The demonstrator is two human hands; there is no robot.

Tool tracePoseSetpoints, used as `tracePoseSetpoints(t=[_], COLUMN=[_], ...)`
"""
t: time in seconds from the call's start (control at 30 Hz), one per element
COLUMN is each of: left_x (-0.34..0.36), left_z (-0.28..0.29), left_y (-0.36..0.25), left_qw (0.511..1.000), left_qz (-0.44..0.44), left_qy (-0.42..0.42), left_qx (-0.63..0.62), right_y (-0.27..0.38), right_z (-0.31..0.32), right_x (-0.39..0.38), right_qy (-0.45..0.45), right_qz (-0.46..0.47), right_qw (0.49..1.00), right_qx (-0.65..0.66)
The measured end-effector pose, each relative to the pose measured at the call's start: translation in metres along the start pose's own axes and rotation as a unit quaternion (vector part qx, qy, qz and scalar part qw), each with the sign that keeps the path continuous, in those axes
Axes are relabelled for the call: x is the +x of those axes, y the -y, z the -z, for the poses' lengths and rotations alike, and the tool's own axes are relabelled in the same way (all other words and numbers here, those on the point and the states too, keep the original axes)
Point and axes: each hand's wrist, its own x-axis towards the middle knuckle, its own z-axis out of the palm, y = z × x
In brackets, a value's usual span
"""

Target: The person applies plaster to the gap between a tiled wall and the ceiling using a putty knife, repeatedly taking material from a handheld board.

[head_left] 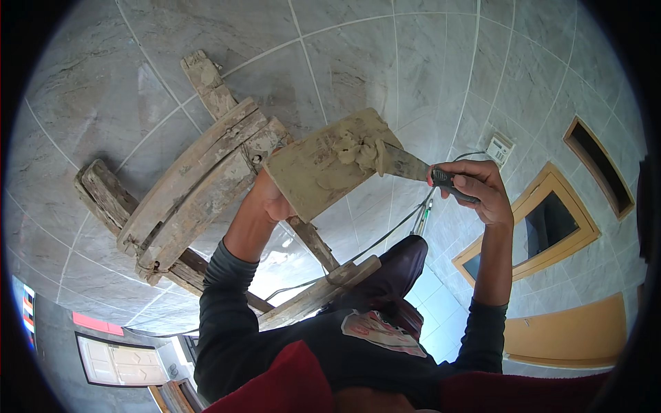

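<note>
Red cloth (295, 380) lies nearest. Right grip (482, 189) clasps a scraper (406, 164); left of it, seemingly soft, sticky mortar (354, 150) loads a probably stiff board (310, 180), best held underneath, over the left grip (274, 201), closure hidden.

Floor tiles (275, 267) are washed out by glare toward seven o'clock; grout lines (301, 38) are bowed near twelve.

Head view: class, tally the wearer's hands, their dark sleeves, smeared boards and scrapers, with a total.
Hands: 2 (left hand, right hand)
Dark sleeves: 2 (left sleeve, right sleeve)
Smeared board: 1
Scraper: 1
Total: 6
</note>
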Motion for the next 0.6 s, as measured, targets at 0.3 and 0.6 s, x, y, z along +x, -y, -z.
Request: tracePoseSetpoints(t=[0.3, 0.6], left_x=[-0.002, -0.047], left_z=[-0.016, -0.073], left_y=[-0.016, -0.047], left_qw=[0.999, 0.972], left_qz=[-0.026, -0.217], left_qy=[-0.037, -0.092], left_qx=[-0.003, -0.009], right_y=[-0.004, 0.037], right_z=[-0.018, -0.03], right_x=[0.007, 0.052], right_qy=[0.011, -0.015], right_qz=[0.008, 0.134], right_qw=[0.99, 0.964], right_qx=[0.137, 0.229])
